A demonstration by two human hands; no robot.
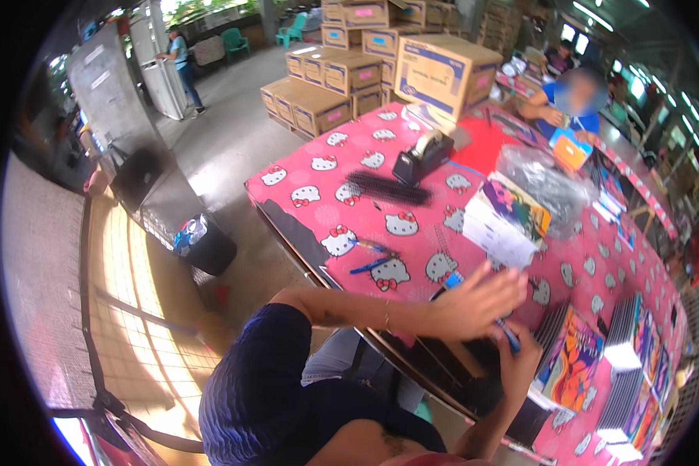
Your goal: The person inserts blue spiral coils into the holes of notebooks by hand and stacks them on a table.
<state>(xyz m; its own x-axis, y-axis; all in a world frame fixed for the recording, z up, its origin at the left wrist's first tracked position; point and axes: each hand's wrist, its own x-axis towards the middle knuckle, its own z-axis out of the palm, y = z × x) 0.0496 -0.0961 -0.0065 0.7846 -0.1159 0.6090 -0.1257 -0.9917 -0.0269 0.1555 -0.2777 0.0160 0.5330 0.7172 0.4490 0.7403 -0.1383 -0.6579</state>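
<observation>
My left hand (481, 301) is stretched out flat over the near edge of the pink table, its fingers straight and together, slightly blurred. Just below it, my right hand (518, 359) is closed around a slim blue object (510, 336), whose kind I cannot make out. Another blue bit (454, 280) shows beyond my left hand; whether it belongs to the same object is hidden. Beyond my hands lies a stack of white-edged booklets (499, 225) with a colourful cover. Close to my right hand are colourful booklets (571, 365) with black bindings.
A black tape dispenser (423, 158), black comb-like strips (388, 189) and thin blue tools (374, 260) lie on the patterned tablecloth (311, 167). Clear plastic (547, 182) covers part of it. Cartons (443, 74) stand at the back. A person in blue (571, 105) sits across. A bin (206, 245) stands left.
</observation>
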